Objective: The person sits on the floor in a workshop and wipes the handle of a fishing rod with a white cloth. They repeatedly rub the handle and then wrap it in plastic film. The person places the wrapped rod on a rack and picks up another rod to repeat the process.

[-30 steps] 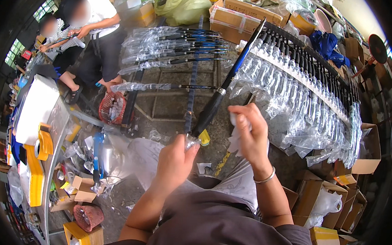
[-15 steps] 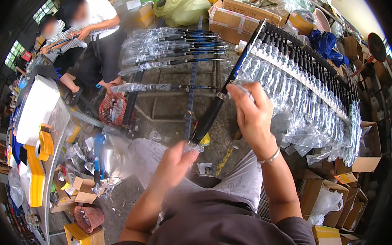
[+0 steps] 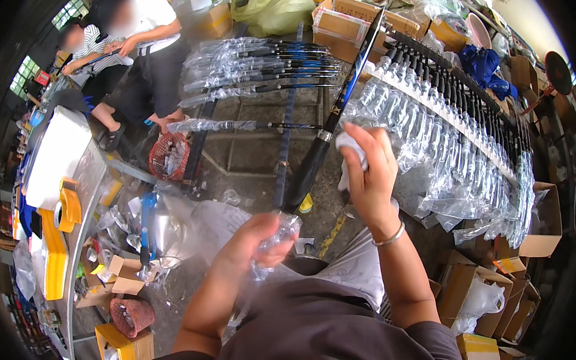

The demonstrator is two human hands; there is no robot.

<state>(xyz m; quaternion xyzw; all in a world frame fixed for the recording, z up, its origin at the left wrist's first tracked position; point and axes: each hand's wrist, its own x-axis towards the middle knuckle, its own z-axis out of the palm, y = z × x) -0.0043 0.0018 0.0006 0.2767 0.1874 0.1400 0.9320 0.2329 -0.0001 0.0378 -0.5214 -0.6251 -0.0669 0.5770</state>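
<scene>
Left hand (image 3: 254, 241) wrapped round butt of rod (image 3: 332, 120), clear plastic (image 3: 289, 228) bunched there. Rod tilts up and away, slightly right. Right hand (image 3: 375, 179) clutching white cloth (image 3: 354, 151) just beside it, bagged rods (image 3: 430, 126) off right.

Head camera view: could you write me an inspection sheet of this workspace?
Surface: grey floor with a yellow stripe and scattered scraps.
Job's things: long black-and-blue rod with a black handle; at right, a row of black rods in clear plastic sleeves.
Clutter: orange-yellow tape roll, red mesh plastic basket, open brown cardboard boxes.
Hands: left hand grips crinkled clear plastic film at the rod's lower end; right hand holds a soft-looking white wad beside the rod; whether they touch is unclear.
Cables: nothing seen for certain.
Surroundings: two people at upper left, one in a white top, the other in stripes.
</scene>
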